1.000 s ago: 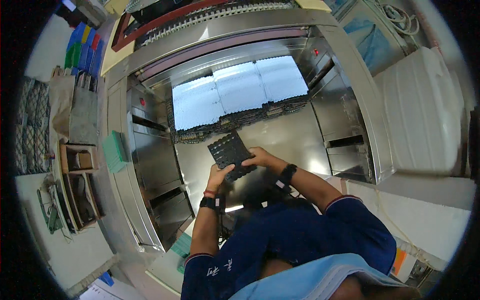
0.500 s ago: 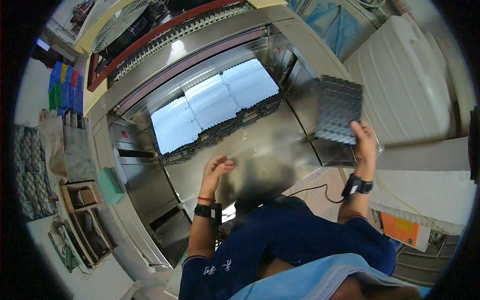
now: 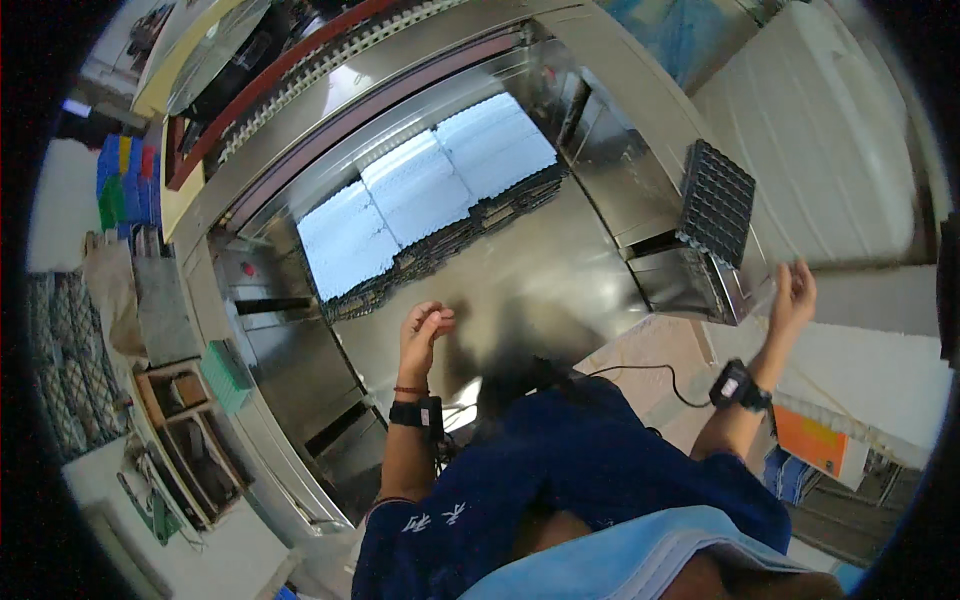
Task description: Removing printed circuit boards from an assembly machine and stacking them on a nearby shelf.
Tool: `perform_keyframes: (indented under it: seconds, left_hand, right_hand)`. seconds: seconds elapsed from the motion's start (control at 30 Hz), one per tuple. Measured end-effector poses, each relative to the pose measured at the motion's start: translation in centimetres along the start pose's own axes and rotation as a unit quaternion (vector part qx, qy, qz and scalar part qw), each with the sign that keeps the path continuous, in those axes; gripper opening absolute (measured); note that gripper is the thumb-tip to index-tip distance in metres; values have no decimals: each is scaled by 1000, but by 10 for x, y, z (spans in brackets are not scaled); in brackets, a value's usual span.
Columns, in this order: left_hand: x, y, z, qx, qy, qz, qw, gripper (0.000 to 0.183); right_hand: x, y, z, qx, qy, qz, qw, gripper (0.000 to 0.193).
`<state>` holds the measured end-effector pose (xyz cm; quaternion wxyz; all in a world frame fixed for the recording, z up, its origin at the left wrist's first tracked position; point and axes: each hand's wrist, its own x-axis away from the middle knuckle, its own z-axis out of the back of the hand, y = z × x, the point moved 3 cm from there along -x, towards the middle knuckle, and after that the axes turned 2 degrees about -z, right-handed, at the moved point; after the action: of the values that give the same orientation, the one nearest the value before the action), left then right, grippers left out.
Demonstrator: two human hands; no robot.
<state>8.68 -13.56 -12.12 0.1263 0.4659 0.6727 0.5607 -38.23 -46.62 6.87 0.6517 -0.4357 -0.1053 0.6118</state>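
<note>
A dark tray with a grid of small cells (image 3: 718, 203) lies tilted on the right rim of the steel workstation (image 3: 530, 290). Just below and right of it, apart from it, is my right hand (image 3: 793, 298), open and holding nothing. My left hand (image 3: 426, 335) hovers over the steel surface with its fingers loosely curled in and nothing seen in them. Beyond that hand, three pale blue-white shiny panels with jagged edges (image 3: 425, 190) lie side by side on top of dark stacked pieces (image 3: 480, 225).
A dark red frame with a white toothed strip (image 3: 290, 95) runs along the back. Left stand a green block (image 3: 225, 375), a wooden compartment box (image 3: 190, 430) and coloured bins (image 3: 125, 180). A large white plastic container (image 3: 810, 130) stands at right. A black cable (image 3: 650, 368) hangs near my body.
My right hand has let go of the dark grid tray on the right rim and drawn away to the right. My left hand has hardly moved. The view has shifted slightly.
</note>
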Motion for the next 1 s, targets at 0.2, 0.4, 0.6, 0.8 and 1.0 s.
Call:
perform_keyframes:
  seconds: [0.2, 0.4, 0.6, 0.8, 1.0]
  left_hand:
    - [5, 7, 15, 11, 62, 4, 998, 24]
    - [29, 38, 29, -79, 170, -66, 980, 22]
    - [111, 129, 35, -498, 346, -270, 748, 30]
    - [242, 155, 75, -705, 536, -142, 442, 43]
    - [279, 132, 104, -650, 551, -11, 524, 65]
  right_hand:
    - [73, 172, 22, -102, -258, -210, 938, 43]
    - [143, 92, -89, -6, -319, -159, 934, 53]
    - [144, 79, -98, -120, -219, -165, 954, 35]
    - [150, 44, -93, -97, -240, -220, 940, 37]
    - [148, 116, -99, -147, -300, -187, 924, 44]
